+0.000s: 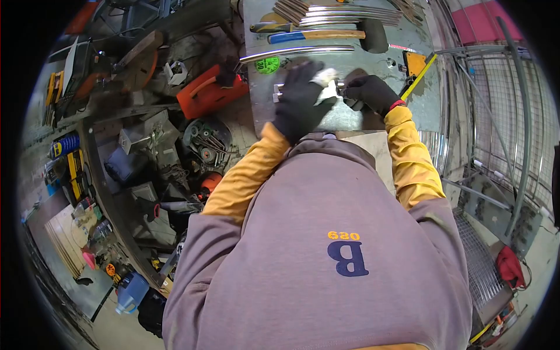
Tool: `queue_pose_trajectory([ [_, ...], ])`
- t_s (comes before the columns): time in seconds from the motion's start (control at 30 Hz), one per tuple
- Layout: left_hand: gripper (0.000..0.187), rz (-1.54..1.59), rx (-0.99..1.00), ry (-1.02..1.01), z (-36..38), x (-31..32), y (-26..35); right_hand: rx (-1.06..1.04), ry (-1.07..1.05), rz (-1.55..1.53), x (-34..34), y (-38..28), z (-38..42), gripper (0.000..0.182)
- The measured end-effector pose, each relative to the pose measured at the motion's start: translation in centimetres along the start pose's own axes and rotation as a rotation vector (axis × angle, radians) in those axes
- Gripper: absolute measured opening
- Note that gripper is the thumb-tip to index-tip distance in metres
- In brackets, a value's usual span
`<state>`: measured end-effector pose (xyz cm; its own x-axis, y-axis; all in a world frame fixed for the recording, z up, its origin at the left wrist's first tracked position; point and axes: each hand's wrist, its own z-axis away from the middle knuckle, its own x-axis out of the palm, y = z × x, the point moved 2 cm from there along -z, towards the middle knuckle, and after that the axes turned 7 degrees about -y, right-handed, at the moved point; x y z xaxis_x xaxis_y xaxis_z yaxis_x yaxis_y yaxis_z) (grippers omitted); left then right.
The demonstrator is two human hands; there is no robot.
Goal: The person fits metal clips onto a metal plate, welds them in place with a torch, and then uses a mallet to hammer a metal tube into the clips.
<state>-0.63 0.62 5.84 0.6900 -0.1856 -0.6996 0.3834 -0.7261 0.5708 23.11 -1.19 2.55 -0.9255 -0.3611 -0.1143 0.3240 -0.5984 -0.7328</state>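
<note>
My left hand [300, 102], in a black glove and a little blurred, lies over a short shiny metal bar [277, 92]. A wad of white cloth [325, 77] shows at its fingers, and the thumb stands out to the side. The hand hides most of the bar. My right hand [372, 93], also black-gloved, is closed with its fingertips at the bar's right end. Both hands are over the metal tabletop [350, 121], close to its near edge. Beside the left hand lies a round green disc [268, 65] with a number on it.
Across the tabletop lie a mallet [373, 36], a long shiny tube [297, 53], several metal rods [344, 16] and a yellow tape measure [415, 63]. To the left are a red-orange case [211, 91], a bowl of small parts [207, 143] and crowded shelves. Metal racking [516, 116] stands on the right.
</note>
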Motion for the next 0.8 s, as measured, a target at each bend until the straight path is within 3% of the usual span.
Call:
queue_pose_trajectory([
  [0.1, 0.045, -0.174, -0.142, 0.231, 3.7, -3.2, -2.4, 0.03, -0.012, 0.046, -0.3, 0.0, 0.0, 0.028],
  [0.17, 0.05, -0.239, -0.24, 0.235, 7.3, -4.1, -4.9, 0.021, -0.049, 0.019, -0.3, 0.1, -0.1, 0.028],
  [0.23, 0.059, -0.215, -0.672, 0.22, 10.5, -3.5, -7.6, 0.014, -0.05, 0.026, -0.3, -0.1, 0.0, 0.028],
  [0.4, 0.068, 0.041, -0.802, 0.235, 11.3, -0.8, -8.1, -0.013, -0.003, 0.013, 0.0, -0.4, 0.7, 0.031],
  [0.47, 0.069, -0.015, -0.791, 0.237, 11.3, -0.9, -8.2, 0.051, 0.027, 0.144, -0.1, -1.1, 1.3, 0.034],
  [0.8, 0.076, -0.046, -0.793, 0.226, 11.9, -0.3, -8.7, 0.036, 0.012, 0.134, -0.3, -0.8, 0.9, 0.036],
])
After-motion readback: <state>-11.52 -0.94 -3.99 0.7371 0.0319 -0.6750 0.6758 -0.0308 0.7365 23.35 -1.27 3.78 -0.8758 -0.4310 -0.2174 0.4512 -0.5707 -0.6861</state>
